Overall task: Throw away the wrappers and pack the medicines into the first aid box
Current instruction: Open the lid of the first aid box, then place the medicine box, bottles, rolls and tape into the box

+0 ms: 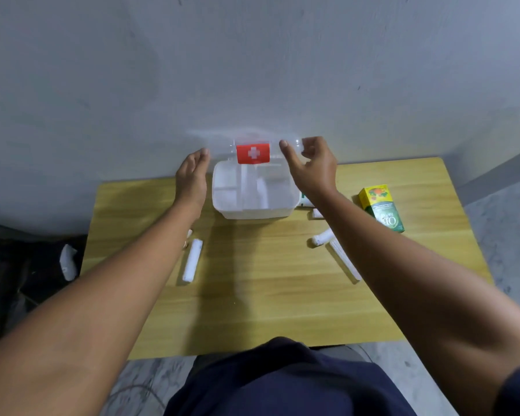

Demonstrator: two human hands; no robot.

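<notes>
Both hands reach to the far edge of the table (252, 295), on either side of the first aid box (254, 193). The box sits between them against the wall, its clear lid (222, 142) raised and blurred, with the red latch (253, 153) and its white cross showing at the lid's front edge. The right hand (309, 166) pinches the lid's right corner between thumb and curled fingers. The left hand (192, 175) is flat and released, fingers straight, just beside the box's left wall; whether it touches the lid cannot be told.

Inside the box, white dividers show through; its contents are too blurred to tell.

Nearer than the left hand, beside the left forearm, lies a white roll (192, 259). Under and beside the right forearm lie a second roll (323, 237) and a long white pack (344, 262). Right of the right wrist stands a yellow-green carton (383, 207), tilted. A small white and green item (308, 204) lies just beside the box's right wall, partly hidden by the wrist.
</notes>
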